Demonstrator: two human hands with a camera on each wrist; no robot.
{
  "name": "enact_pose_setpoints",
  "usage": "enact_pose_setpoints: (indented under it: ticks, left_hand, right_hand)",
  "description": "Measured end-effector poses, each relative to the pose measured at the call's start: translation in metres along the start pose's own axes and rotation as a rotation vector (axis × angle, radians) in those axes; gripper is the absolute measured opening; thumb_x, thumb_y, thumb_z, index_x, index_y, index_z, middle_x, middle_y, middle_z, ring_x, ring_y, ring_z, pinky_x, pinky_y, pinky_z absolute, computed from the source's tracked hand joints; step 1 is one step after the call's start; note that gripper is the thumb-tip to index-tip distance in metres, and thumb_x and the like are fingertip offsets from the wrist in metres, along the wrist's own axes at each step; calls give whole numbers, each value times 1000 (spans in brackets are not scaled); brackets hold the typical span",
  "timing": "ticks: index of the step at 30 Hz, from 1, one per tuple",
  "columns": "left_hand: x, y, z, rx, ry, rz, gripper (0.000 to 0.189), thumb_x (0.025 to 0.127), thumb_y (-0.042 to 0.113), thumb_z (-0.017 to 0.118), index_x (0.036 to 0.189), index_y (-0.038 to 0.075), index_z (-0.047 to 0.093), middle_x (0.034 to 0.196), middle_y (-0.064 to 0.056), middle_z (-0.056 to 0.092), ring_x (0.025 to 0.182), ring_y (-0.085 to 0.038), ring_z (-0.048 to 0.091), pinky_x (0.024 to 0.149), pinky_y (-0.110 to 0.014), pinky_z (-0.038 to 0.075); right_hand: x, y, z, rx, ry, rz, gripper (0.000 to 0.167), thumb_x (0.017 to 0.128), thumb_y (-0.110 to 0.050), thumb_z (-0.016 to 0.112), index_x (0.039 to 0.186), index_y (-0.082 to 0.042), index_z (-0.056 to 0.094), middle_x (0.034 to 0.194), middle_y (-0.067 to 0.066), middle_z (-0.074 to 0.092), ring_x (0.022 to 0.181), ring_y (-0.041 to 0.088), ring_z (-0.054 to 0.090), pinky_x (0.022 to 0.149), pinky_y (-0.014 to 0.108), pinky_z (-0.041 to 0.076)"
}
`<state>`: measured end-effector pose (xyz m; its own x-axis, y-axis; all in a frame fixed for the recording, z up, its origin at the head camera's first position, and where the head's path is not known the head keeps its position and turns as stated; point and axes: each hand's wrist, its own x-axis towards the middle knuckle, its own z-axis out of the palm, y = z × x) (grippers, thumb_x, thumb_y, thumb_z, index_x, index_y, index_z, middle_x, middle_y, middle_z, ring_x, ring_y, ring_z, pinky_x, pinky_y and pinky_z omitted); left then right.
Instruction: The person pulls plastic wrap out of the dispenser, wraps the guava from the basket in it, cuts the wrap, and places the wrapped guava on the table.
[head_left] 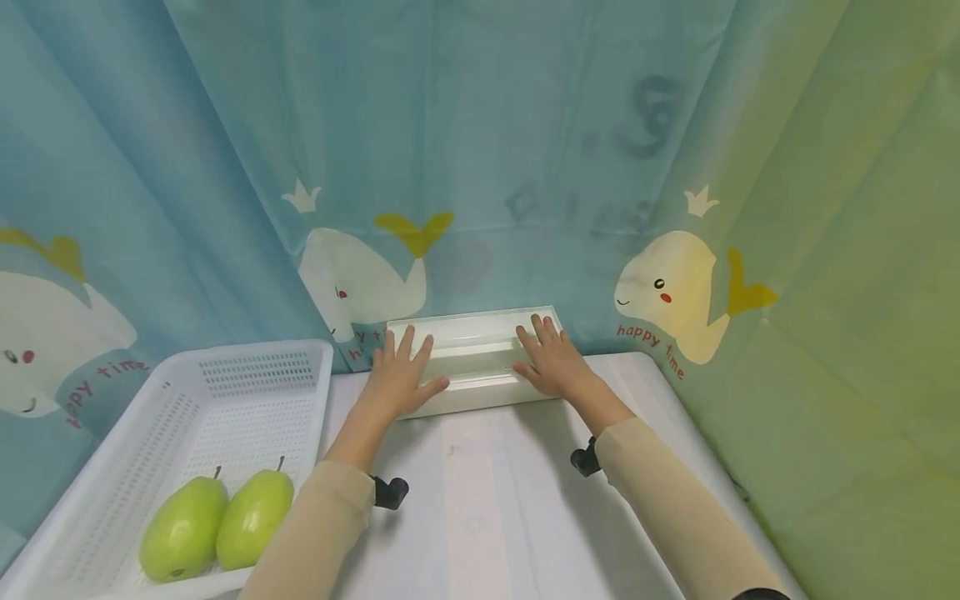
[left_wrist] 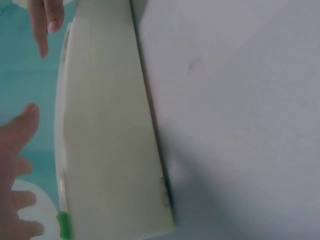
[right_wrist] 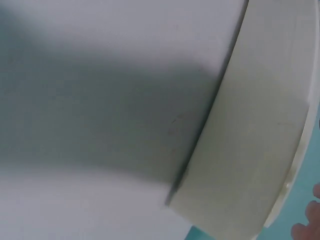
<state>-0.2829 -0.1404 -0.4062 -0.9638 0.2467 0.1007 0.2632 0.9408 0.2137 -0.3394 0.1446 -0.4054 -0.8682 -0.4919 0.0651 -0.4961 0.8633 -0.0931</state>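
A long white box (head_left: 483,327) with a glossy, ridged top lies at the far end of the table, against the curtain. My left hand (head_left: 395,385) is over its left end, fingers spread and straight. Over the right end, my right hand (head_left: 555,367) is spread in the same way. Whether either palm presses on the box cannot be told. In the left wrist view the box's plain front side (left_wrist: 107,115) stands on the cloth, with a small green piece (left_wrist: 64,225) at one corner. The right wrist view shows the other end of the front side (right_wrist: 245,130).
A white perforated plastic basket (head_left: 247,400) stands on the left, with two green pear-shaped fruits (head_left: 183,529) in it. White cloth (head_left: 480,500) covers the table. A blue-green curtain (head_left: 495,167) with printed whales hangs behind the table and along its right side.
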Motion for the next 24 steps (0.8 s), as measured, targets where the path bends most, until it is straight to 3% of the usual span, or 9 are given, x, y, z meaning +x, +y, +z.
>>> enact_pose_setpoints:
  ticks: [5, 9, 11, 15, 21, 24]
  left_hand:
    - [-4, 3, 5, -28, 17, 50, 66, 97, 45, 62, 147, 5, 47, 154, -29, 35, 140, -53, 32, 111, -63, 32]
    - [-10, 5, 13, -39, 74, 95, 44, 95, 30, 69, 133, 8, 63, 132, -18, 59, 121, -40, 55, 97, -53, 50]
    - [-12, 6, 17, -49, 107, 116, 34, 93, 21, 72, 124, 10, 68, 120, -13, 65, 110, -35, 61, 87, -48, 54]
    - [-16, 5, 21, -68, 145, 146, 23, 91, 13, 73, 114, 10, 72, 107, -10, 69, 101, -31, 66, 81, -47, 56]
    - [-7, 7, 12, -67, 26, 85, 29, 101, 31, 58, 114, 10, 72, 112, -8, 72, 109, -31, 66, 91, -49, 53]
    - [2, 11, 5, -54, -55, 51, 26, 104, 28, 53, 106, 10, 72, 97, -5, 72, 96, -29, 67, 88, -49, 53]
  right_hand:
    - [-9, 4, 5, 35, 36, 5, 61, 102, -38, 55, 152, -7, 39, 152, 24, 38, 141, 45, 34, 113, 59, 32]
    - [-18, 5, 11, 76, 43, 9, 49, 102, -39, 55, 142, -11, 53, 140, 17, 52, 131, 37, 47, 103, 54, 45]
    - [-22, 4, 13, 100, 36, 1, 42, 102, -38, 55, 134, -11, 59, 134, 15, 57, 125, 34, 53, 97, 52, 49]
    - [-27, 6, 16, 113, 42, -30, 33, 102, -36, 57, 122, -12, 66, 122, 10, 64, 112, 29, 61, 90, 48, 52]
    - [-18, 12, 9, 129, 16, -20, 26, 103, -26, 53, 116, -11, 70, 111, 6, 71, 105, 27, 66, 90, 46, 53]
    - [-10, 16, 5, 122, -34, -12, 25, 102, -20, 54, 117, -10, 72, 115, 6, 72, 112, 29, 65, 97, 47, 50]
